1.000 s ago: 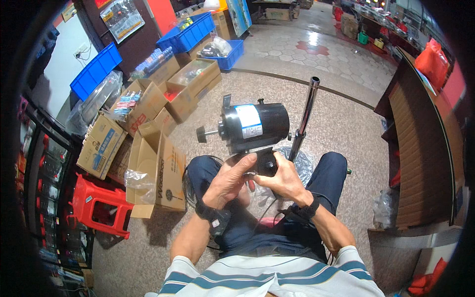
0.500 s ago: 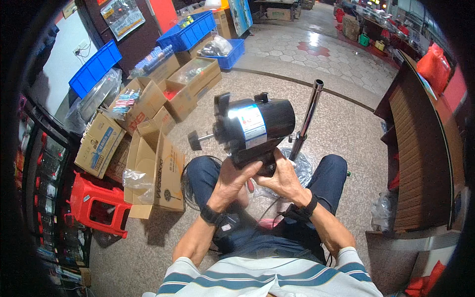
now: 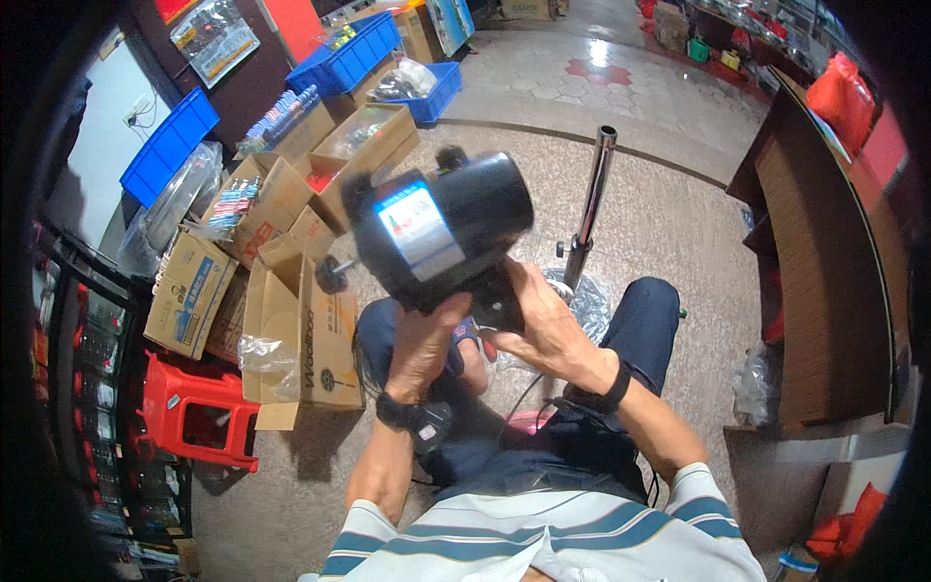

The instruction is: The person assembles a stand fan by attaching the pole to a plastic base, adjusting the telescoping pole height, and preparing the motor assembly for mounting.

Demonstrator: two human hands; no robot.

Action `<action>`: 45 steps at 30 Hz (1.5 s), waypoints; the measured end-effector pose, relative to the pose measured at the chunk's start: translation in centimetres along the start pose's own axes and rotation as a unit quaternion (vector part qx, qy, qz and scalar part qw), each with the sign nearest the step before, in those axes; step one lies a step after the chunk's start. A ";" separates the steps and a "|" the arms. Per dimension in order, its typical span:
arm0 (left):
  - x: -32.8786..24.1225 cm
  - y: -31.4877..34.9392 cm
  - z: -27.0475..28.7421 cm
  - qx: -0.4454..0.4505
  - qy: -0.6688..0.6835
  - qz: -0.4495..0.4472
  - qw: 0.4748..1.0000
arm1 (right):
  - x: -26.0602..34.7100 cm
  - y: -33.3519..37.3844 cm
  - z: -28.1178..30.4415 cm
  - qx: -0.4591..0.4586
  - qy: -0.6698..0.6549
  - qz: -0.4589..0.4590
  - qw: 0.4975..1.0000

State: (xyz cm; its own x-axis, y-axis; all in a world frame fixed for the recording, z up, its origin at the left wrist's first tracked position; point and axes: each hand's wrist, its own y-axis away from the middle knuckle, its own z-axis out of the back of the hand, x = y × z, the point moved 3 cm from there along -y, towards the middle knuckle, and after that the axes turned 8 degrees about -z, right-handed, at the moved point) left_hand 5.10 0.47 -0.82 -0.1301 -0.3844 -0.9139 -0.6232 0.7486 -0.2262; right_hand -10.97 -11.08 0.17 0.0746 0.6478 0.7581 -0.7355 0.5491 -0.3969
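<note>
A black fan motor head [image 3: 490,209] is held up in front of my knees, tilted, with a blue-and-white label on its side. My left hand [image 3: 427,344] grips its underside from the left, fingers partly hidden behind it. From the right, my right hand [image 3: 553,325] is closed around the black neck [image 3: 497,301] below the housing. A threaded shaft with a dark knob [image 3: 332,274] sticks out at the left end. Beyond my right hand stands an upright chrome pole [image 3: 593,194], apart from the motor, its foot among clear plastic wrap [image 3: 590,315].
An opened cardboard carton [image 3: 330,339] stands left of my left leg, beside a red plastic stool [image 3: 199,412]. More cartons and blue crates [image 3: 344,58] line the far left. A brown wooden cabinet [image 3: 815,252] borders the right side. A dark cable [image 3: 524,403] runs between my legs.
Both hands have carried the motor head left and slightly nearer my view, tipping its far end upward. The view has shifted a little; the pole still stands upright.
</note>
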 end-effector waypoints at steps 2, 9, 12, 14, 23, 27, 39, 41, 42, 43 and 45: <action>-1.1 -0.5 -0.2 -0.001 0.035 -0.025 0.999 | 0.6 1.1 1.3 -0.073 0.013 0.108 0.991; -1.0 -1.4 2.3 0.014 0.093 -0.007 0.996 | -5.5 3.1 3.3 -0.050 -0.216 -0.166 0.961; -1.7 -1.6 0.9 0.009 0.097 -0.027 0.995 | -6.9 3.3 1.0 0.036 -0.321 -0.227 0.919; -1.1 -1.4 2.0 0.012 0.101 -0.012 0.995 | -6.5 2.9 0.7 0.081 -0.385 -0.261 0.882; 0.4 -2.1 4.8 0.027 0.050 0.002 0.998 | -9.1 3.1 -0.4 0.074 -0.482 -0.287 0.824; 0.1 -2.3 3.9 0.025 0.036 -0.014 0.999 | -9.6 2.9 0.0 0.071 -0.454 -0.307 0.833; 0.8 -3.1 4.5 0.000 -0.005 -0.045 0.999 | -11.3 3.5 1.1 0.087 -0.468 -0.312 0.822; -0.1 -3.1 3.3 0.016 0.000 -0.059 0.998 | -11.0 3.6 1.0 0.109 -0.472 -0.310 0.818; -0.1 -3.2 3.0 0.017 -0.001 -0.060 0.998 | -10.6 3.8 1.1 0.109 -0.473 -0.310 0.818; -0.1 -3.2 2.9 0.017 -0.006 -0.052 0.998 | -9.5 3.8 1.3 0.095 -0.453 -0.302 0.833; -0.3 -3.1 2.0 0.018 -0.013 -0.046 0.999 | -10.1 4.0 1.2 0.104 -0.424 -0.307 0.845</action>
State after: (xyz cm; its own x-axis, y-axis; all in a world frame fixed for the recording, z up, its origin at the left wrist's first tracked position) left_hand 8.68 -0.64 -0.49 -0.0535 -0.4379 -0.8974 -0.6038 0.7300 -0.3202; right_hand -15.46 -16.07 -8.41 0.0400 -0.3866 0.9214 -0.8424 0.4829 0.2392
